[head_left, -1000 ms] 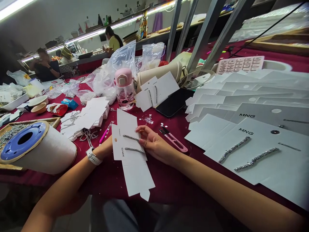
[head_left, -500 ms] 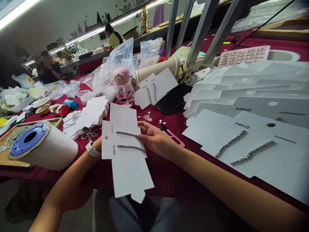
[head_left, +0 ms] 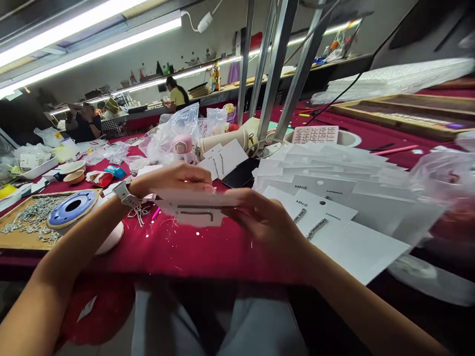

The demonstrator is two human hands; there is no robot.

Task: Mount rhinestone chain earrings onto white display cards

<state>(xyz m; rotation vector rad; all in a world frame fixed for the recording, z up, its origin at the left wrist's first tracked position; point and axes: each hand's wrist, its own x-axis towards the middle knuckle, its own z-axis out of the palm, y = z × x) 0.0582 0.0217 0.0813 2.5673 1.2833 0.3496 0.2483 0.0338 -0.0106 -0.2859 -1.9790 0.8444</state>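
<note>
One earring card is held above the worktop, inward of its near edge, pinched by the right hand; the grip of the left hand cannot be determined. Its chain strip could be bent by finger pressure.

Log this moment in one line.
Right hand: holding card | Left hand: at card's far edge, grip unclear | Card: tilted, blurred | Right: card stack | Left: spool
</note>
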